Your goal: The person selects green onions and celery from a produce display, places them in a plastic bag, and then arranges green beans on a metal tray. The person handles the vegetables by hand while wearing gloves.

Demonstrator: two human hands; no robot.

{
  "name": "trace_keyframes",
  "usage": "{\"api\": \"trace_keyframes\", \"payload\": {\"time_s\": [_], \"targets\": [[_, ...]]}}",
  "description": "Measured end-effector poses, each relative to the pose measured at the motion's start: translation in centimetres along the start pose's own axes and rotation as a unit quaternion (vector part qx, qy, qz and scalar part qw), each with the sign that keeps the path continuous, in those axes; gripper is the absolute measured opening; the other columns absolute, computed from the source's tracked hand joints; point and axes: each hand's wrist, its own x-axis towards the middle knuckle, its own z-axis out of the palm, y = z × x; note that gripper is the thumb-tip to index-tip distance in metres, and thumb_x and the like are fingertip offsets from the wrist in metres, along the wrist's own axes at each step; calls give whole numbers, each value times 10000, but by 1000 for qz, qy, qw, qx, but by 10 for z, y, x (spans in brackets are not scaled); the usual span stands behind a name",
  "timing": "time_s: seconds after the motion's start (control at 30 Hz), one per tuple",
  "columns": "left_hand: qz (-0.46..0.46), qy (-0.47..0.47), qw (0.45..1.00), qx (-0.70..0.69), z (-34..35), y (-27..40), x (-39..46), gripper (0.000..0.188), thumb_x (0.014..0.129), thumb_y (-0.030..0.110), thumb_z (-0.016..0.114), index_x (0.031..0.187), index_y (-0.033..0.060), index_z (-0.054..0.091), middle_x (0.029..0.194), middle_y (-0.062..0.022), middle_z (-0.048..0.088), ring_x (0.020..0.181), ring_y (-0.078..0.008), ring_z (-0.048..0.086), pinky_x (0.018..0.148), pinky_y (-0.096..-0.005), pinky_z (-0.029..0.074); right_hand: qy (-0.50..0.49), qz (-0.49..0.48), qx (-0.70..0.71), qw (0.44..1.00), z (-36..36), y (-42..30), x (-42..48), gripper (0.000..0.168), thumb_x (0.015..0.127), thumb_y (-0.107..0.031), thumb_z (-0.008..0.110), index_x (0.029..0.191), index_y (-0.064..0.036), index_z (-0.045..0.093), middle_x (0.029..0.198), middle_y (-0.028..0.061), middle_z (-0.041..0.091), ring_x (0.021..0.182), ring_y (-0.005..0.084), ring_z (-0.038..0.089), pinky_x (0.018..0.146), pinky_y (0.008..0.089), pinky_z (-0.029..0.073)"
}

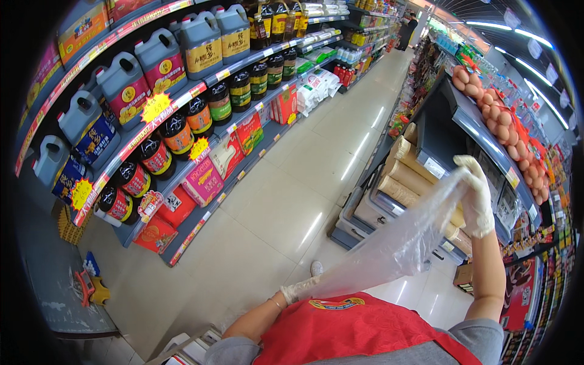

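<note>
A long clear plastic bag (392, 246) is stretched between my two gloved hands, in front of the red apron (356, 324). My right hand (477, 196), in a whitish glove, is raised beside the grey shelf and grips the bag's upper end. Low at the apron's left edge, my left hand (299, 291) wears a similar glove and holds the lower end; the bag and apron partly hide its fingers. Netted brown eggs (506, 132) lie along the top of the shelf at the right.
Grey shelving with oil jugs (203, 45) and dark bottles (175, 132) lines the left. Plastic bins (360, 210) and rolled tan material (401, 182) fill the low right shelf. A small carton (464, 277) stands on the floor. Far down the tiled aisle (292, 182) is a person (407, 32) in dark clothes.
</note>
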Motion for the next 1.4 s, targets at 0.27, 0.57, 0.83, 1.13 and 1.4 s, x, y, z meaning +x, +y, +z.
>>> {"api": "trace_keyframes", "payload": {"time_s": [0.27,0.57,0.83,1.13,1.4], "targets": [[-23,-39,998,-39,7,108,-61,811,858,212,798,1534,33,387,1512,-91,484,1361,-186,453,1143,-310,358,-68,-24,71,995,92,-3,153,161,944,-115,564,1058,-77,672,908,-25,635,846,104,578,792,265,459],[-65,162,982,78,-15,120,-102,505,940,160,670,1413,41,540,1250,-34,668,1059,-154,628,944,-342,509,-337,-122,55,932,207,-68,244,314,950,-162,624,1236,-38,655,999,0,687,887,129,648,861,294,519],[140,539,825,-95,-92,99,-169,403,973,160,619,1362,65,579,948,5,680,689,-107,587,620,-283,510,-352,-92,217,906,231,47,248,820,937,-387,678,1586,-52,306,1599,149,400,1471,283,404,1219,445,314],[278,603,738,-121,-114,120,-67,302,988,95,617,1286,46,600,1131,-8,625,1056,-139,595,933,-325,500,-714,300,139,618,484,215,11,666,889,-116,753,1483,-23,467,1371,103,594,1197,207,593,1009,379,473],[258,739,611,-119,-97,92,-112,384,967,91,636,1343,75,566,1131,53,594,1029,-87,551,908,-278,476,-724,391,200,531,606,130,-37,474,935,-55,635,1403,-51,560,845,-28,539,702,78,540,676,260,487]]}}
